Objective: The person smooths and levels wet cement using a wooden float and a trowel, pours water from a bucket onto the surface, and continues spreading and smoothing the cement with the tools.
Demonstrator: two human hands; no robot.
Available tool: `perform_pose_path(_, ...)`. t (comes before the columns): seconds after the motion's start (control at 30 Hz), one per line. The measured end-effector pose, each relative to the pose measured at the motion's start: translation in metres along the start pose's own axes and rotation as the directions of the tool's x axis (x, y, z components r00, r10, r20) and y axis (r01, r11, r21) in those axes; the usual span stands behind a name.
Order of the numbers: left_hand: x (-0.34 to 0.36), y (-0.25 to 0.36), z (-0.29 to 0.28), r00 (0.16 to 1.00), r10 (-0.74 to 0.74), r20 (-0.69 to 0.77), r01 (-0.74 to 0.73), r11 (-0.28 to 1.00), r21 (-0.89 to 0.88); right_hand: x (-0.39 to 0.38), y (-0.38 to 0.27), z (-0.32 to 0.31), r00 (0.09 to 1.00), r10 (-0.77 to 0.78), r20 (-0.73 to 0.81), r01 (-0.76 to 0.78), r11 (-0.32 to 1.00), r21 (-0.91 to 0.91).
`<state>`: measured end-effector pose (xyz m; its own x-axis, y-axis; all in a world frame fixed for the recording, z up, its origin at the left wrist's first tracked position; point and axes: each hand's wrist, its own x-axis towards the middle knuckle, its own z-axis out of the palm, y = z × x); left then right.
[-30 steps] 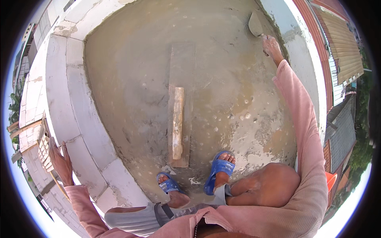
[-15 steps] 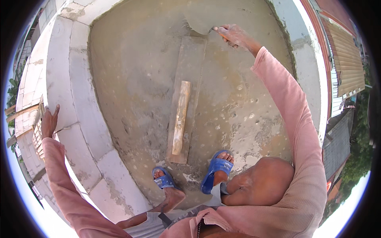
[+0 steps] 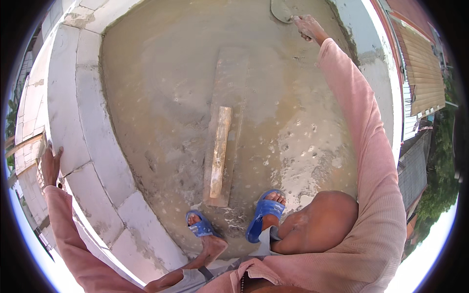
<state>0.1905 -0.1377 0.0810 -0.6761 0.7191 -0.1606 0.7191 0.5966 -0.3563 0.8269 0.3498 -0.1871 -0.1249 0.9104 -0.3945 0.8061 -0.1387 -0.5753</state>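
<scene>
Toward the right edge of the mortar floor (image 3: 161, 73), right hand (image 3: 310, 28) clenched on trowel (image 3: 281, 11); blade points ahead-left. Wooden-handled float (image 3: 221, 146) mid-floor, back-left of that grip, long axis running away from the sandals (image 3: 269, 209). Right hand nearer; left hand (image 3: 50, 166) spread, outer edge of left block wall (image 3: 93, 127).

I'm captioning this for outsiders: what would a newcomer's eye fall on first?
Probably the long board with its worn wooden handle, lying on the wet floor mid-picture. Next come the bright blue sandals just below it, on the person's feet. Then the trowel in the right grip, at the top, right of centre.
</scene>
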Motion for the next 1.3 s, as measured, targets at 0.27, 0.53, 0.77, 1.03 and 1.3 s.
perform_pose_path(0.27, 0.000, -0.025, 0.021, 0.962, 0.128, -0.242, -0.121, 0.992, 0.043, -0.067, -0.026, 0.008, 0.964, -0.193, 0.186, 0.170, 0.976, 0.133)
perform_pose_path(0.53, -0.002, 0.023, -0.005, 1.000, 0.020, -0.004, -0.021, 0.992, -0.121, 0.086, 0.041, -0.074, 0.960, 0.230, -0.160, -0.167, 0.929, 0.330)
perform_pose_path(0.77, 0.001, -0.005, 0.010, 0.996, 0.070, -0.060, -0.079, 0.983, -0.164, 0.025, -0.073, 0.072, 0.956, -0.289, 0.056, 0.289, 0.957, 0.002)
perform_pose_path(1.03, -0.010, 0.022, -0.013, 0.999, 0.021, 0.031, -0.016, 0.986, -0.165, 0.023, -0.083, 0.022, 0.978, -0.200, 0.064, 0.187, 0.967, 0.176)
perform_pose_path(1.3, 0.002, 0.029, 0.004, 0.994, 0.056, -0.098, -0.067, 0.991, -0.112, 0.181, -0.043, -0.027, 0.999, -0.032, -0.036, 0.036, 0.992, 0.118)
